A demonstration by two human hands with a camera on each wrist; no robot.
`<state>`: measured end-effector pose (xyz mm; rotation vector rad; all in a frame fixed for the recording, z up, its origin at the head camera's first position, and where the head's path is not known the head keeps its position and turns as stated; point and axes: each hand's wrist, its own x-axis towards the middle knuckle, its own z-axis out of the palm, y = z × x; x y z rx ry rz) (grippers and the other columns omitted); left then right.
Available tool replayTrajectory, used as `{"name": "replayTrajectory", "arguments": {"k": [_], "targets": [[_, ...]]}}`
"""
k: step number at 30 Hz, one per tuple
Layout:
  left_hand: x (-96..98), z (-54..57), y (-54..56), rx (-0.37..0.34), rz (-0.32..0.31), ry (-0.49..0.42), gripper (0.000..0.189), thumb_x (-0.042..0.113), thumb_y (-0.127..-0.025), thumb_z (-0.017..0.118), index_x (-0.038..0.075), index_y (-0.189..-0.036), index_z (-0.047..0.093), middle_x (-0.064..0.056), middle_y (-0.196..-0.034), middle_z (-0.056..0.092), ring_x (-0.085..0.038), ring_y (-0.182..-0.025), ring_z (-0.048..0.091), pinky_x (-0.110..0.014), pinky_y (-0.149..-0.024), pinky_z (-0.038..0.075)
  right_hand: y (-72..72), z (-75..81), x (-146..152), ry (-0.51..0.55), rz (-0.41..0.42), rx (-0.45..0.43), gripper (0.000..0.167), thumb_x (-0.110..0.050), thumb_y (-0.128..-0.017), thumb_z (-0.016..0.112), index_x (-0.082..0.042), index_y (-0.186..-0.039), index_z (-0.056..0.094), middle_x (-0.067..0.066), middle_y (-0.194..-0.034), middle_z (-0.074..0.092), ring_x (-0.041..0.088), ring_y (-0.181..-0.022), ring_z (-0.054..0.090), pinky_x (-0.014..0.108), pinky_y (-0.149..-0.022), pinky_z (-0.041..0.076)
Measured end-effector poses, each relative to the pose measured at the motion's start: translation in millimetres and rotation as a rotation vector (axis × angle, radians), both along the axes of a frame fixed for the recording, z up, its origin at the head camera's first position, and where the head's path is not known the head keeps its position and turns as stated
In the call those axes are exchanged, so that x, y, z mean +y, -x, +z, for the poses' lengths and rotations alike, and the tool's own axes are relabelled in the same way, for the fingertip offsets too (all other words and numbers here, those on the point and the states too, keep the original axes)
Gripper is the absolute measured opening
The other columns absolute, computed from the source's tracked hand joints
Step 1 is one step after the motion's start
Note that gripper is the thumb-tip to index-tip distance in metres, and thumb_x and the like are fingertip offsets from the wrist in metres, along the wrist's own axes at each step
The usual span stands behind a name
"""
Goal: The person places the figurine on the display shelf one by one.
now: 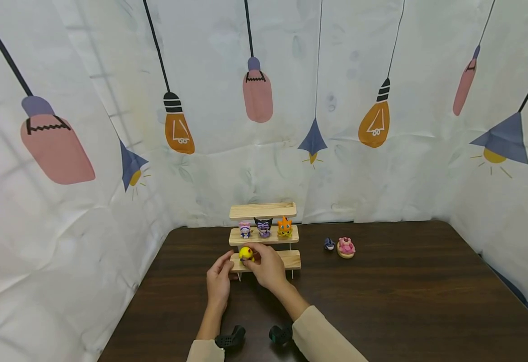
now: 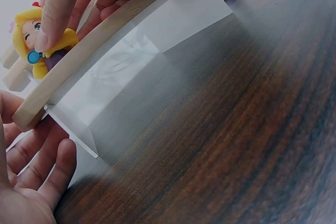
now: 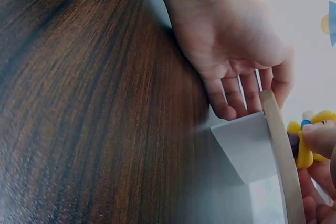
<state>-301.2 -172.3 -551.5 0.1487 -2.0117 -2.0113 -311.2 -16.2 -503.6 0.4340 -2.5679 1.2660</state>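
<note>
A three-tier wooden display stand [image 1: 291, 260] with clear supports stands on the dark table. On the left part of its lowest tier is a small yellow-haired figurine [image 1: 245, 253] with a purple body, a blue round item at its front. My right hand [image 1: 268, 269] pinches this figurine between thumb and fingers, close over the board. At the left end of the same tier, my left hand [image 1: 218, 284] grips the board's end, some fingers beneath it. In the left wrist view the figurine [image 2: 22, 35] faces the camera, partly covered by the right thumb.
The middle tier bears a pink-and-white figurine [image 1: 245, 230], a black-and-purple one [image 1: 264, 228] and an orange one [image 1: 285, 228]. Right of the stand, a small blue figurine [image 1: 329, 244] sits beside a pink one [image 1: 346, 247]. A printed curtain [image 1: 282, 171] hangs behind the table.
</note>
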Motion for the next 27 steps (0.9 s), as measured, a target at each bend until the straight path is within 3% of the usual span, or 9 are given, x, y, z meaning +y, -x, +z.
{"name": "replayTrajectory", "arguments": {"k": [11, 18, 25, 27], "targets": [[-1.0, 4.8, -2.5, -0.036, -0.027, -0.012, 0.036, 0.011, -0.106, 0.052, 0.004, -0.14, 0.062, -0.02, -0.138, 0.063, -0.002, -0.087, 0.062, -0.028, -0.068, 0.059, 0.9, 0.2, 8, 0.042, 0.063, -0.056, 0.045, -0.022, -0.09, 0.08, -0.019, -0.133, 0.068, 0.002, -0.112, 0.073, 0.015, -0.095, 0.067, 0.028, -0.08, 0.055], [4.2, 32.9, -20.2, -0.019, -0.034, 0.028, 0.036, 0.005, -0.104, 0.052, -0.006, -0.137, 0.061, -0.028, -0.132, 0.063, -0.004, -0.084, 0.062, -0.03, -0.067, 0.058, -1.7, -0.2, 27, 0.136, 0.172, -0.081, 0.038, -0.014, -0.093, 0.076, -0.011, -0.13, 0.066, 0.006, -0.112, 0.069, 0.019, -0.097, 0.066, 0.029, -0.083, 0.056], [0.3, 2.1, -0.7, -0.037, 0.014, 0.016, 0.035, 0.013, -0.105, 0.053, 0.005, -0.138, 0.064, -0.02, -0.135, 0.065, -0.003, -0.086, 0.062, -0.025, -0.065, 0.057, -9.9, 0.9, 58, 0.123, 0.268, -0.158, 0.027, -0.022, -0.099, 0.068, -0.011, -0.125, 0.068, 0.0, -0.107, 0.069, 0.012, -0.093, 0.064, 0.024, -0.081, 0.053], [0.6, 2.0, -0.6, -0.043, 0.017, 0.018, 0.035, 0.013, -0.105, 0.053, 0.006, -0.138, 0.064, -0.019, -0.135, 0.065, -0.003, -0.088, 0.062, -0.025, -0.066, 0.057, -13.2, 2.0, 68, 0.126, 0.285, -0.17, 0.025, -0.022, -0.1, 0.067, -0.012, -0.122, 0.069, 0.0, -0.106, 0.07, 0.013, -0.092, 0.063, 0.025, -0.081, 0.053]]}}
